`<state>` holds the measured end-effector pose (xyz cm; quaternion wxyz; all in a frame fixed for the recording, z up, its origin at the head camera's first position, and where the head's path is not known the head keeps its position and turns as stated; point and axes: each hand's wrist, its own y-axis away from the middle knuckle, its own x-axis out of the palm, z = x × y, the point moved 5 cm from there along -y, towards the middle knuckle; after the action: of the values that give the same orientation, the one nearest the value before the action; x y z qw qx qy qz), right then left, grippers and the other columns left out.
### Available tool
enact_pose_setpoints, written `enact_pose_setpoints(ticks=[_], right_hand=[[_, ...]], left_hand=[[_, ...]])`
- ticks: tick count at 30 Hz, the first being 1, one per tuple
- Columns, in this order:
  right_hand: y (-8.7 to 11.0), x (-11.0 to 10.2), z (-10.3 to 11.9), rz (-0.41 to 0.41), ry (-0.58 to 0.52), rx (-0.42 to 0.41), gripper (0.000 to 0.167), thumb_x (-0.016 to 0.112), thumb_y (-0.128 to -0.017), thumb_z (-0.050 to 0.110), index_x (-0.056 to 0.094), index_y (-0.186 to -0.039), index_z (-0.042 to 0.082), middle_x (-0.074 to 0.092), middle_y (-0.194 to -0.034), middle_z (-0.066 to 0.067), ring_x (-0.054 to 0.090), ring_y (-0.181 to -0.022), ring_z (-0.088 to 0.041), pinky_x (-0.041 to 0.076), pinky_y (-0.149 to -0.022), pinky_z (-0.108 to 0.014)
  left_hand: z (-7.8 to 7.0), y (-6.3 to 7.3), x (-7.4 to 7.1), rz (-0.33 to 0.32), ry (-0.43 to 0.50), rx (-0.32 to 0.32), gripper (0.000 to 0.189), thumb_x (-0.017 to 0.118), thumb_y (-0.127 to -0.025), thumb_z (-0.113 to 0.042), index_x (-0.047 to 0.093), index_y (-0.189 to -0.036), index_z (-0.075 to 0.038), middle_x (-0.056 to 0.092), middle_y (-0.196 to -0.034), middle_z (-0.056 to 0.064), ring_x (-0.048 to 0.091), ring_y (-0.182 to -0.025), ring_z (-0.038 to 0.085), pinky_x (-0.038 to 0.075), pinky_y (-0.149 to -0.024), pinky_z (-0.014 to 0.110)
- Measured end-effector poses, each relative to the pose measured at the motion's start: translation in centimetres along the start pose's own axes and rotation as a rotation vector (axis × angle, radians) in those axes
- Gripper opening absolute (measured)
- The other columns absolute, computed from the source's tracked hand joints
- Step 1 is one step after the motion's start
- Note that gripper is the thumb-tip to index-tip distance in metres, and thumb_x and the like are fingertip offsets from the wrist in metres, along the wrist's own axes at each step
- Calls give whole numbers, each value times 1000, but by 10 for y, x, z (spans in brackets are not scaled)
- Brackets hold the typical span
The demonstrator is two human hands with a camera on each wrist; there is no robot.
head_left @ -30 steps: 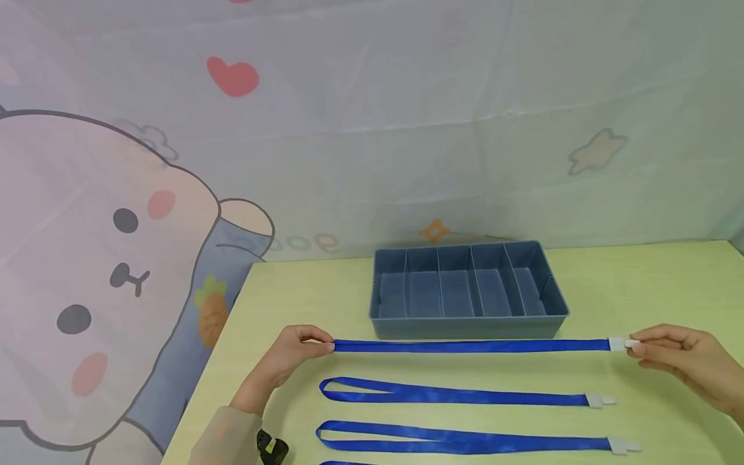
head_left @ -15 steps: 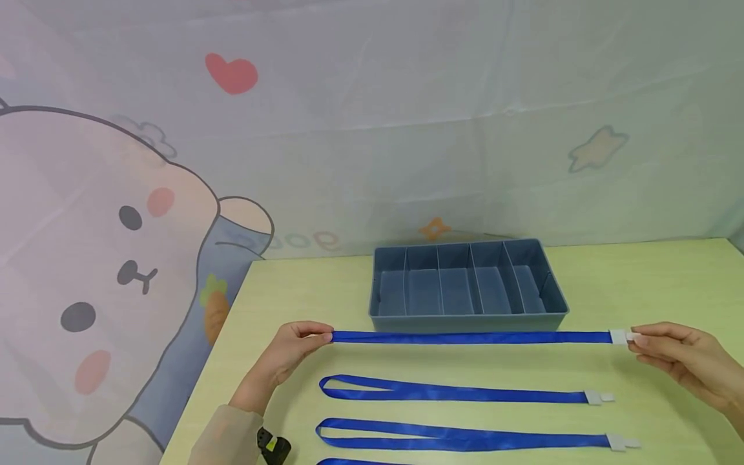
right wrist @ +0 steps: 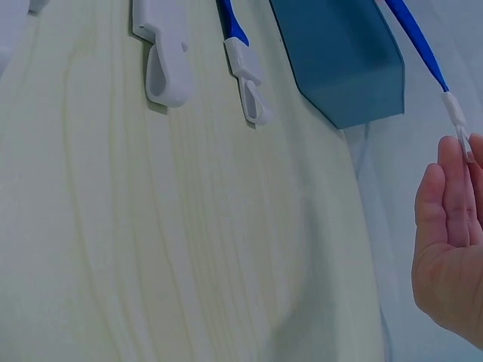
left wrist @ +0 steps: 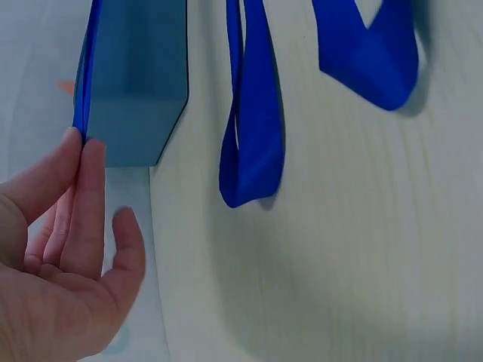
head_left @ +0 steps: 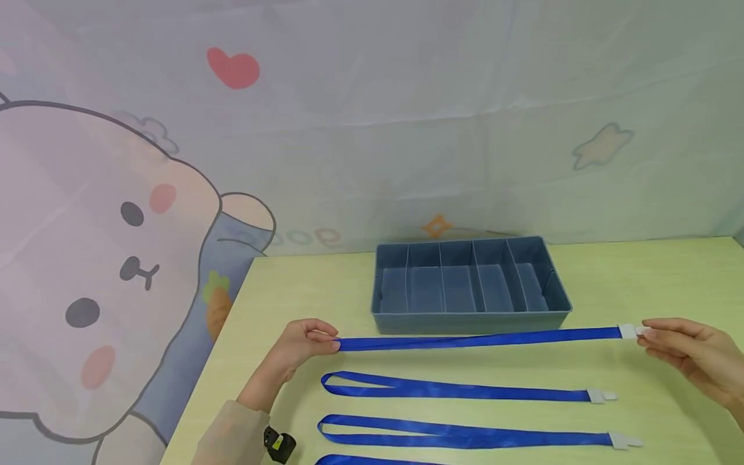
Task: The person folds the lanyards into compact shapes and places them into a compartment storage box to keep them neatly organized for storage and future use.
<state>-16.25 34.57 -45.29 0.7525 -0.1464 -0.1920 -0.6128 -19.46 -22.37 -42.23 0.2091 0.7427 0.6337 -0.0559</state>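
A blue lanyard (head_left: pixel 476 340) is stretched almost level above the table, in front of the grey-blue divided box. My left hand (head_left: pixel 302 349) pinches its folded end between thumb and fingers; the left wrist view shows both straps pressed together at the fingertips (left wrist: pixel 93 154). At the other end, my right hand (head_left: pixel 688 352) pinches the white plastic clip (right wrist: pixel 454 109). Below it on the table lie another blue lanyard (head_left: pixel 465 391) and a further one (head_left: pixel 476 442), each with its loop at left and white clip at right. Part of one more lanyard (head_left: pixel 372 460) shows at the bottom edge.
The divided box (head_left: pixel 471 322) stands toward the back of the pale yellow table (head_left: pixel 651 278), its several compartments holding nothing visible. A cartoon-printed cloth (head_left: pixel 378 129) hangs behind. A small black device (head_left: pixel 279 445) sits by the left sleeve (head_left: pixel 235 433).
The held lanyard rose slightly, then its left end dipped while its right end went up and a little to the right. Both hands keep their pinch; the lying lanyards stay put.
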Motion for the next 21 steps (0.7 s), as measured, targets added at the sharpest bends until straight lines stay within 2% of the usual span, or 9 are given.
enact_pose_setpoints(ticks=[5, 9, 14, 18, 21], right_hand=[[2, -1, 3, -31, -54, 12, 37, 40, -94, -12, 72, -100, 5, 71, -94, -8, 68, -84, -19, 55, -72, -28], [4, -3, 4, -36, -59, 4, 37, 40, -94, -12, 72, -102, 5, 70, -95, -8, 68, -85, -19, 54, -73, -27], [5, -4, 7, -21, -41, -38, 36, 40, -94, -12, 71, -104, 4, 70, -95, -8, 68, -86, -19, 54, -74, -27], [6, 0, 11, 49, -66, -96, 38, 35, -95, -13, 69, -107, 0, 69, -99, -11, 67, -90, -20, 54, -76, -27], [7, 3, 13, 97, -79, -128, 39, 33, -95, -15, 67, -110, -2, 69, -102, -12, 67, -92, -21, 53, -77, -28]], left_hand=[[-3, 2, 1, -20, 9, -25, 22, 77, -76, -7, 65, -92, 2, 68, -78, 5, 65, -74, 18, 53, -75, 32], [-4, 2, 3, -37, -11, -46, 21, 74, -78, -3, 65, -96, 4, 67, -79, 6, 63, -75, 18, 53, -78, 34], [-9, 6, 8, -20, -131, -17, 23, 74, -78, -5, 67, -97, 4, 69, -83, 7, 65, -77, 18, 52, -82, 36], [-12, 9, 13, 9, -204, 23, 23, 75, -77, -5, 68, -98, 4, 69, -87, 8, 66, -78, 19, 54, -77, 34], [-16, 10, 17, 46, -271, 86, 18, 72, -79, 0, 70, -96, 3, 68, -88, 8, 64, -76, 18, 55, -71, 30]])
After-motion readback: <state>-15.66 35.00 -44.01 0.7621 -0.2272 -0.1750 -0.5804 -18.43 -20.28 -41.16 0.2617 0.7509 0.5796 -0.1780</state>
